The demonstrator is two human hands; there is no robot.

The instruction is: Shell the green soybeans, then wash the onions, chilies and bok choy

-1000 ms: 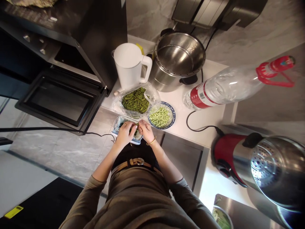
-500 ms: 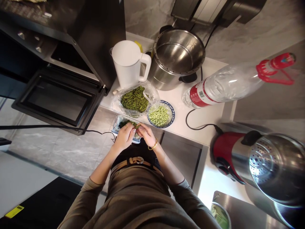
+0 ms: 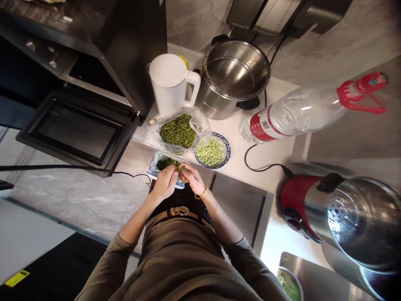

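Note:
My left hand [image 3: 165, 182] and my right hand [image 3: 193, 177] meet over a small rectangular tray [image 3: 156, 164] at the counter's front edge. Both pinch one green bean pod [image 3: 180, 169] between their fingertips. The tray holds several dark green pods or shells. Just behind it lies a clear plastic bag of green pods [image 3: 178, 130]. To the right of the bag stands a blue-rimmed plate of pale shelled beans [image 3: 212, 152]. A gold bangle circles my right wrist.
A white kettle [image 3: 171, 85] and a steel pot [image 3: 234, 77] stand at the back. A big water bottle [image 3: 297, 111] lies to the right, a red-and-steel appliance [image 3: 341, 213] nearer. A black oven with open door [image 3: 75, 129] is left. A black cable [image 3: 260, 167] crosses the counter.
My hands have stayed over the tray, drawing slightly together, fingers working the pod. The view shifted a little.

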